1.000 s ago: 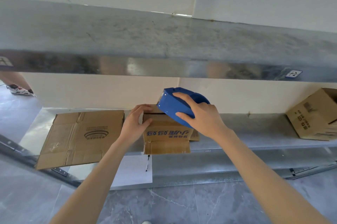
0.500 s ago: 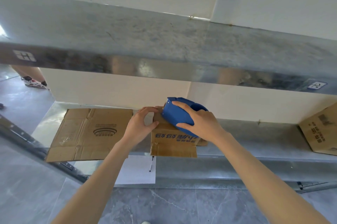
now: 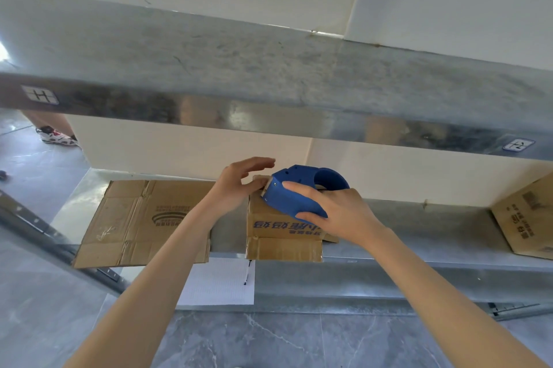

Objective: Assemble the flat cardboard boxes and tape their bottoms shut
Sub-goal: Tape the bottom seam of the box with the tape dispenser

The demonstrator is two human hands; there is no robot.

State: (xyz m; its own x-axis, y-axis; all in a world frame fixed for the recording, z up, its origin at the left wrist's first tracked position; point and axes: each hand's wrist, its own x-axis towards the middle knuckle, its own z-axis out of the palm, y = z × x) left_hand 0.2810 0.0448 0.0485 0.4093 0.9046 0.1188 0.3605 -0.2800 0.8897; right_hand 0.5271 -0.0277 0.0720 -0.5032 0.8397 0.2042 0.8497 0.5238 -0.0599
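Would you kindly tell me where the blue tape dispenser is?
Head view, centre: the blue tape dispenser is held by the right hand atop the small cardboard box, the left hand just to its left.

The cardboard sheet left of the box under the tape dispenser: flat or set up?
Flat. The cardboard sheet lies spread on the metal shelf, printed face up, no walls raised, near edge overhanging.

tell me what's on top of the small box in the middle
A blue tape dispenser, held by the right hand; the left hand touches the top edge of the box. The seam beneath is covered.
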